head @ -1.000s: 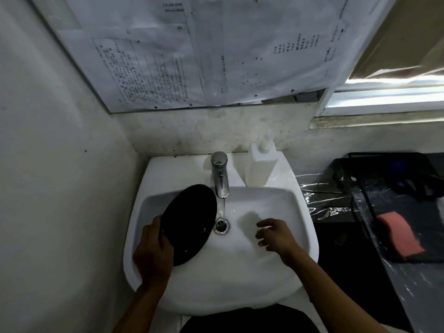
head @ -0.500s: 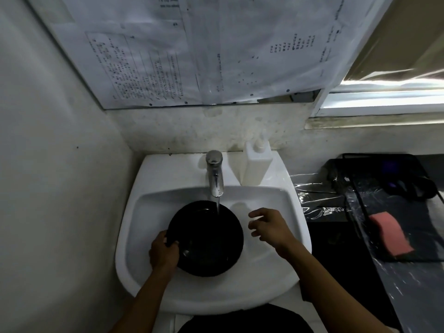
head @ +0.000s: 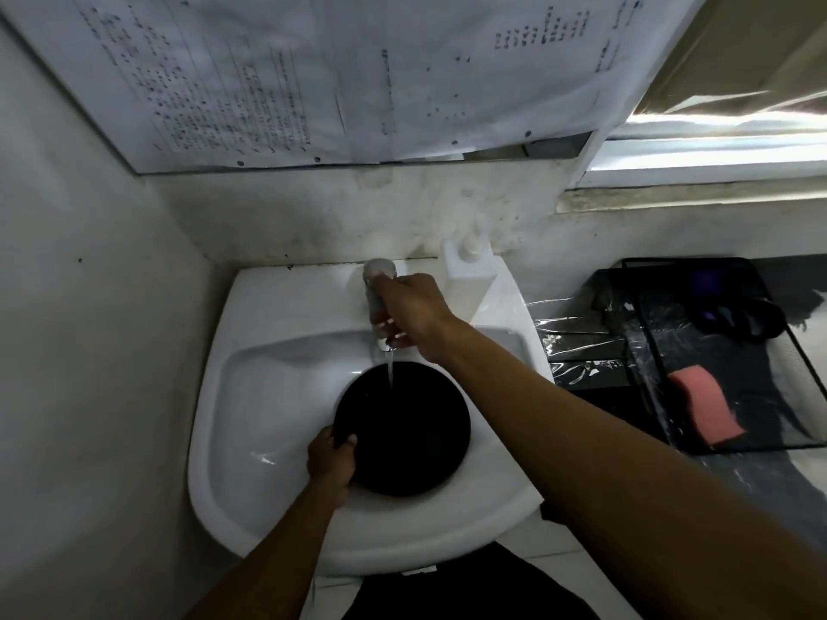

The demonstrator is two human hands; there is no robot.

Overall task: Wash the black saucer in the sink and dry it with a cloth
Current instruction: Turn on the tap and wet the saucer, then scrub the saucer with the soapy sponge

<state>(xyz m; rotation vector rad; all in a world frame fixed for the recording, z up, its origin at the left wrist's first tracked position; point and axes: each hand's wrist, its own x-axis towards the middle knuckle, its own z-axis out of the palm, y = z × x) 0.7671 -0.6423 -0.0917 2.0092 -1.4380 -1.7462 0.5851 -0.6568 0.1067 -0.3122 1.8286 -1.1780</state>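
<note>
The black saucer (head: 405,429) lies flat and face up in the white sink (head: 277,396), right under the chrome tap (head: 377,279). A thin stream of water falls from the spout onto the saucer's far part. My left hand (head: 332,460) grips the saucer's near-left rim, thumb on top. My right hand (head: 409,308) is stretched forward and wrapped around the tap's body, hiding most of the spout. No cloth shows in my hands.
A white soap bottle (head: 467,277) stands on the sink's back ledge, right of the tap. On the dark counter at the right sits a black wire tray (head: 716,355) holding a pink sponge (head: 705,407) and dark items. A wall closes in on the left.
The saucer went from tilted at the basin's left to flat under the tap. My right hand rose from beside the saucer to the tap, and the water runs stronger now.
</note>
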